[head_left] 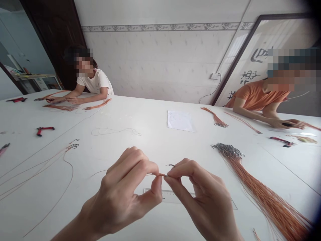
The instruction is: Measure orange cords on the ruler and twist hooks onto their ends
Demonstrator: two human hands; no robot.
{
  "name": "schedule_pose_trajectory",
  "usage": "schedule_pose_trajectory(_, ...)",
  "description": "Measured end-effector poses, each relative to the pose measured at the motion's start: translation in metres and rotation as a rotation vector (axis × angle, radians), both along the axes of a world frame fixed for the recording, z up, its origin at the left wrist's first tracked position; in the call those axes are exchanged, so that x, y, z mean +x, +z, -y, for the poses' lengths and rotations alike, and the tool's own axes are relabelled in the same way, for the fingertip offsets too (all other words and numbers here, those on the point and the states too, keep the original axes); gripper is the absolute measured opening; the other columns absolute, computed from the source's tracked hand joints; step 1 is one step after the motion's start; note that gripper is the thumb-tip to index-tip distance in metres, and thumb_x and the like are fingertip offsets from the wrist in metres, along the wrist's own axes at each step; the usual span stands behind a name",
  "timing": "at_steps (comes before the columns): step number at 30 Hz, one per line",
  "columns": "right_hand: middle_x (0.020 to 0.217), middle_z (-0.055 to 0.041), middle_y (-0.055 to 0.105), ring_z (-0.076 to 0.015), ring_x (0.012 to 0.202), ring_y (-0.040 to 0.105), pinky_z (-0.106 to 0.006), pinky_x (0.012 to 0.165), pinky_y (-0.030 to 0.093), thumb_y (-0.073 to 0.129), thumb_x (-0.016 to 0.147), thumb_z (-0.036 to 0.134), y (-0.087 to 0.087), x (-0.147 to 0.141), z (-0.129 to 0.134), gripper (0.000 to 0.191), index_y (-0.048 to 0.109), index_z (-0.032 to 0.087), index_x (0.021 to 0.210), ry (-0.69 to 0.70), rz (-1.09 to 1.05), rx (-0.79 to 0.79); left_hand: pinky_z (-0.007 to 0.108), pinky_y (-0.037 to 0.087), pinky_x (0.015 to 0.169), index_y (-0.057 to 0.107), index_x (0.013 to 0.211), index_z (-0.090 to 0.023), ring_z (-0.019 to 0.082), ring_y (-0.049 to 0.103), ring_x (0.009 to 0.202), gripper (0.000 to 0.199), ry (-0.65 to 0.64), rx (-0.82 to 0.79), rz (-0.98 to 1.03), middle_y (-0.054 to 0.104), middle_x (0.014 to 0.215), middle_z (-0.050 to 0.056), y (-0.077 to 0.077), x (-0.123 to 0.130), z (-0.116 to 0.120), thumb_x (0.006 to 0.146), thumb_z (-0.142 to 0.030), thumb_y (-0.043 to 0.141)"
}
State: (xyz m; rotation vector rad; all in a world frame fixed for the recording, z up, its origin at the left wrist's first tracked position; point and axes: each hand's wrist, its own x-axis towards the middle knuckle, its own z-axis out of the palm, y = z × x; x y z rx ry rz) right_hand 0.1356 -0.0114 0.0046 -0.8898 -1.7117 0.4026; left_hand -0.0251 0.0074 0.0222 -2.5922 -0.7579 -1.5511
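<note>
A fish hook [170, 165] is pinched between the thumb and forefinger of my right hand [205, 194], its curved tip poking out above the fingers. Orange line is wrapped round the hook's shank. My left hand [127, 187] pinches the orange fishing line [149, 174] right beside the wrapping, and the line trails off leftward behind that hand. Both hands' fingertips nearly meet above the table. Beneath them lies a clear ruler [170, 196], partly covered by my hands.
A thick bundle of orange lines with hooks [229, 151] lies at right. Several hooked lines [72, 146] spread at left, near red-handled pliers [44, 130]. A white paper [180, 121] is farther back. Two people [94, 82] work across the white table [140, 108], with more pliers [283, 142] and line bundles.
</note>
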Motion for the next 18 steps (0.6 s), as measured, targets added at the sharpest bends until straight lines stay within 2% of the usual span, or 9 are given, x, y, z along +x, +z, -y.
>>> schedule_pose_trajectory(18, 0.061, 0.0031, 0.053, -0.0079, 0.054, 0.050, -0.020, 0.047, 0.043, 0.053, 0.083, 0.010, 0.0015, 0.0000, 0.0026, 0.013, 0.052, 0.020, 0.074, -0.007, 0.019, -0.018, 0.024, 0.042, 0.054, 0.051, 0.077, -0.015, 0.010, 0.045, 0.064, 0.015, 0.001, -0.026, 0.009, 0.050, 0.068, 0.001, 0.0001, 0.0003, 0.0024, 0.079, 0.000, 0.051)
